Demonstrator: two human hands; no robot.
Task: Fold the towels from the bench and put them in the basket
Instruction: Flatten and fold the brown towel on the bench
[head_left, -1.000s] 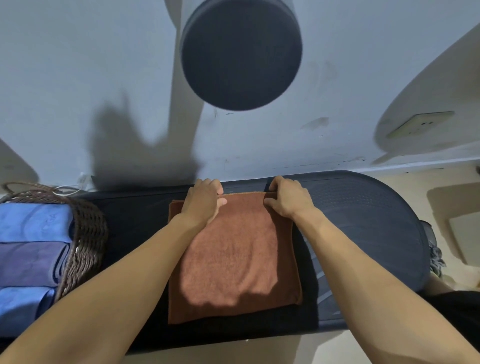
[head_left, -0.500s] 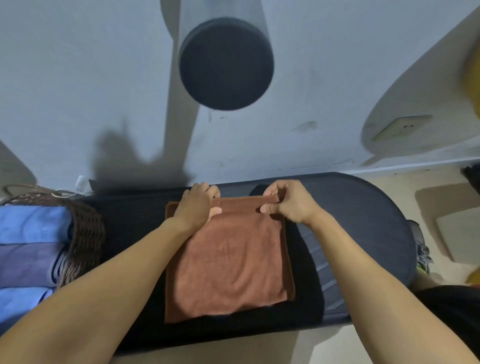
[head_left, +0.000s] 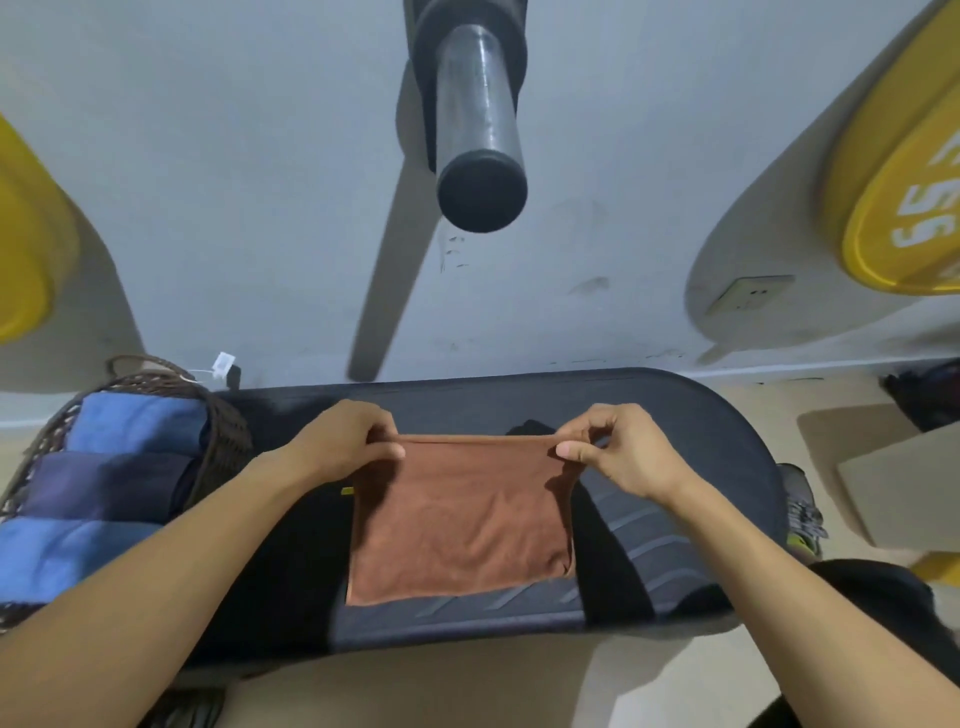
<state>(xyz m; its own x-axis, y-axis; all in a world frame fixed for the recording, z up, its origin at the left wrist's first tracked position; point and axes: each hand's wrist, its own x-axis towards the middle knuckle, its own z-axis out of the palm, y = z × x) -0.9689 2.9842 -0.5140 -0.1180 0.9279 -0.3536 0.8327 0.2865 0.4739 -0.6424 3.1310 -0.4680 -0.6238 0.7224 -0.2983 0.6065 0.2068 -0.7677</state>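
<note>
Two bare forearms are reaching forward from the bottom corners of the view over a dark padded bench, whose near edge is crossing the lower part of the picture. On its middle a brown towel is lying folded into a rough square, its near edge resting on the pad close to the bench's front and its far edge being lifted slightly off the surface. The left hand is gripping the far left corner, fingers curled over the edge with the thumb pressing on top of the cloth. The right hand is pinching the far right corner between thumb and forefinger, the other fingers curling loosely above it. The far edge is stretching taut between the two hands. To the left, touching the bench's end, a dark woven basket is holding three folded towels side by side: a blue towel nearest, a navy towel in the middle and a second blue towel farthest. Beyond the bench a pale wall is rising, with a black bar end jutting toward the camera, yellow weight plates at either side and a wall socket low on the right.
</note>
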